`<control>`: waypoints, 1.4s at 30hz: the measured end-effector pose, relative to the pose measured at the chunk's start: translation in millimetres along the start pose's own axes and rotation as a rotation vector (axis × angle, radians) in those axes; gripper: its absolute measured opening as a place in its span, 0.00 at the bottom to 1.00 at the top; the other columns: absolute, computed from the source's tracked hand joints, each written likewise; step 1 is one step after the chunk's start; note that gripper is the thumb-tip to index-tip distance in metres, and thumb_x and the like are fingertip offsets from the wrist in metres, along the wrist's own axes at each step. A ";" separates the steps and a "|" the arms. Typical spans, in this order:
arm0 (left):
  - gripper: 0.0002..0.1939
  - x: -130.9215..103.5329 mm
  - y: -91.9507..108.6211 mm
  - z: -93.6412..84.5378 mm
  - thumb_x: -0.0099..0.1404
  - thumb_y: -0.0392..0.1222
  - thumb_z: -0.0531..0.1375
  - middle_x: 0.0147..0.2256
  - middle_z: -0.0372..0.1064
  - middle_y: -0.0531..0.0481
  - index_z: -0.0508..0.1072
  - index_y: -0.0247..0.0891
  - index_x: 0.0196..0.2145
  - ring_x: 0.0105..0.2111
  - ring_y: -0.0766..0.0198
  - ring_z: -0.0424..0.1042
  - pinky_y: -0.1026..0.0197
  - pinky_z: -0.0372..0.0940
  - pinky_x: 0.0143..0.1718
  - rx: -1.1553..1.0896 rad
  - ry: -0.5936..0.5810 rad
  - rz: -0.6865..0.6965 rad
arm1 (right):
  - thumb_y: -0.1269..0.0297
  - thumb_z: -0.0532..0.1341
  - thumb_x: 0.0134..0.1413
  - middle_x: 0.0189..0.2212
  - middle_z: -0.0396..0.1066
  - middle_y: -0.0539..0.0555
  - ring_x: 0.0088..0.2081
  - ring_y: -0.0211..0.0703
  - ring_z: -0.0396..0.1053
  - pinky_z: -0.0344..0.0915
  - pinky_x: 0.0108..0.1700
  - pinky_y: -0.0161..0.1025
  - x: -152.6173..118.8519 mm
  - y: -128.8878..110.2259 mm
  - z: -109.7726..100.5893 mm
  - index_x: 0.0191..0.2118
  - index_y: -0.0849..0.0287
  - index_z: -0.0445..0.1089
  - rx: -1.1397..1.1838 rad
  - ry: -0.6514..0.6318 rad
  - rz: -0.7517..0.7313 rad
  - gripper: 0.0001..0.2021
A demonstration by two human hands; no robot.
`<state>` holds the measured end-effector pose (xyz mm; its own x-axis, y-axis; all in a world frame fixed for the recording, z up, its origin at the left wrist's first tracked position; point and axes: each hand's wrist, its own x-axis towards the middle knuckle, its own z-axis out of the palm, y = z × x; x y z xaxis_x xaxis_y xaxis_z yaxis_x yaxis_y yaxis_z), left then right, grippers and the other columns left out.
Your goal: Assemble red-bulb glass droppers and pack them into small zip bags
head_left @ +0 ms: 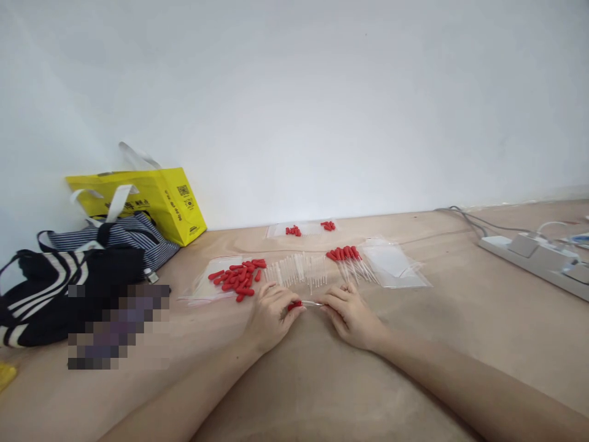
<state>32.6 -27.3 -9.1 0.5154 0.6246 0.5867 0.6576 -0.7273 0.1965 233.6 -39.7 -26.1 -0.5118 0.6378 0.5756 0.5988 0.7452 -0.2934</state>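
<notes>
My left hand (269,316) pinches a small red rubber bulb (295,304) at its fingertips. My right hand (352,313) holds the thin clear pipette tube (313,303) that meets that bulb between the two hands. Just beyond my left hand lies a heap of loose red bulbs (239,276) on a clear plastic bag. A row of bare clear tubes (299,270) lies beyond both hands. Finished droppers with red bulbs (347,258) lie past my right hand beside clear bags (396,264).
Two small bags with red bulbs (308,229) lie near the wall. A yellow shopping bag (151,199) and striped fabric bags (83,270) sit at the left. A white power strip (536,258) with cables lies at the right on the tan table (460,319).
</notes>
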 end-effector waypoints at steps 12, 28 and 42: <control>0.06 -2.7 2.4 0.3 0.60 0.43 0.55 0.24 0.72 0.57 0.67 0.39 0.28 0.24 0.69 0.68 0.53 0.52 0.48 -0.017 0.032 0.000 | 0.72 0.49 0.55 0.30 0.68 0.52 0.32 0.38 0.62 0.50 0.37 0.39 -0.6 -2.6 -2.5 0.42 0.58 0.64 -0.033 0.002 -0.018 0.11; 0.07 -3.7 6.7 -4.0 0.61 0.40 0.53 0.24 0.71 0.56 0.68 0.39 0.27 0.24 0.68 0.68 0.52 0.48 0.46 0.066 -0.026 0.074 | 0.75 0.49 0.51 0.25 0.67 0.49 0.23 0.34 0.55 0.43 0.33 0.39 2.4 -0.3 -6.4 0.32 0.58 0.68 -0.182 -0.029 -0.119 0.12; 0.07 -1.4 8.9 -1.9 0.60 0.40 0.52 0.23 0.69 0.55 0.66 0.38 0.26 0.24 0.67 0.66 0.50 0.48 0.47 0.111 -0.086 0.115 | 0.76 0.50 0.46 0.22 0.64 0.48 0.21 0.32 0.51 0.40 0.32 0.39 6.2 -0.5 -3.6 0.27 0.60 0.66 -0.251 -0.073 -0.131 0.10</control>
<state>36.7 -35.2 -6.7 0.6329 0.5648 0.5296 0.6459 -0.7623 0.0411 232.3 -36.7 -19.6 -0.6324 0.5585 0.5368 0.6537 0.7566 -0.0170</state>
